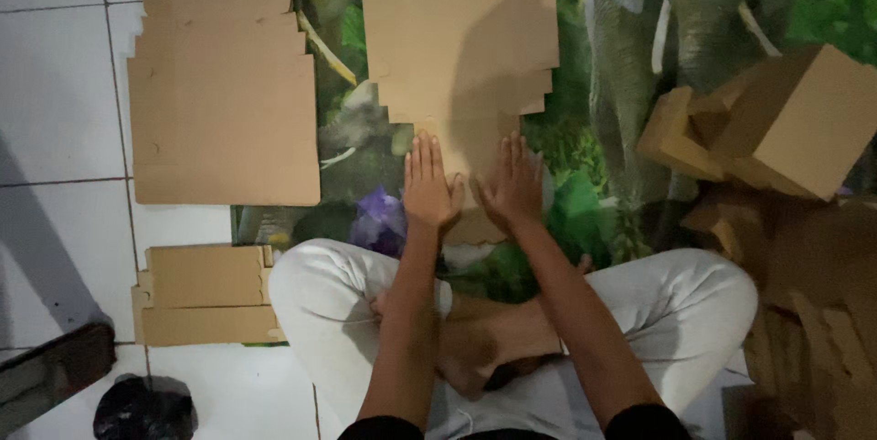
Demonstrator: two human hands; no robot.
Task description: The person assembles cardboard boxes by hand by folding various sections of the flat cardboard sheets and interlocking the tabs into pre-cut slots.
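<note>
Head view, looking down at a person seated cross-legged in white trousers [347, 303] on a mat printed with green jungle foliage and grey elephants [639, 84], spread over a white tiled floor [55, 111].

The left hand [427, 186] lies palm down, fingers straight and held together, on the near end of a flat, unfolded brown cardboard box blank with stepped edges [457, 29]. The right hand [512, 189] lies palm down just beside it on the same blank, fingers straight and slightly spread. Neither hand is closed around anything; both press flat on the cardboard, thumbs pointing toward each other and nearly meeting.

The blank extends away from the hands toward the top edge of the view, resting on the mat directly in front of the crossed legs.

A second flat brown cardboard blank [224, 102], larger and also stepped at its far end, lies to the left, well apart from the hands, partly on the mat and partly on the tiles. A smaller folded brown cardboard piece [206, 294] lies beside the person's left knee. To the right stands a pile of assembled brown cardboard boxes [795, 120], with further cardboard pieces [813, 312] in shadow below it. A crumpled black plastic bag [144, 408] lies on the tiles at the lower left, next to a dark object cut off by the frame edge, too dim to identify.
</note>
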